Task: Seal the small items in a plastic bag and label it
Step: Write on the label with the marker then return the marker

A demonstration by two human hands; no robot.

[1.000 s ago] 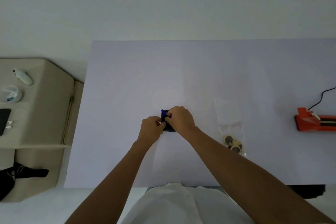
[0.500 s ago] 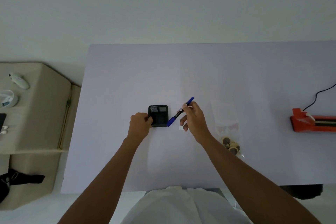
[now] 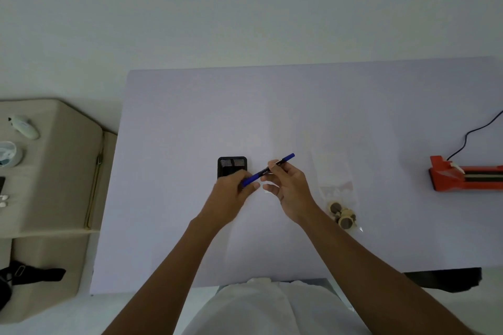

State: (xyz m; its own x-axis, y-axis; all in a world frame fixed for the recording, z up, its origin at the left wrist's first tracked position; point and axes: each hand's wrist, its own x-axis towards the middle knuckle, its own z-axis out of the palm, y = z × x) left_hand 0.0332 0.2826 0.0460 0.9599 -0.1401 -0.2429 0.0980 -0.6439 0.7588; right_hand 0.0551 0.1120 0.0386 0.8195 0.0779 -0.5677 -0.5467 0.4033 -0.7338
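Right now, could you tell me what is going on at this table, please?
A person is holding a blue pen in both hands above the table: the right hand grips the middle, and the left hand has its lower end, perhaps the cap. A black holder stands behind the left hand. The clear bag, with small round items inside, lies to the right.

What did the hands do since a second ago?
The right hand lifted the blue pen out of the black holder toward the right. The left hand let go of the holder and now grips the pen's lower end. The bag and red sealer stayed put.
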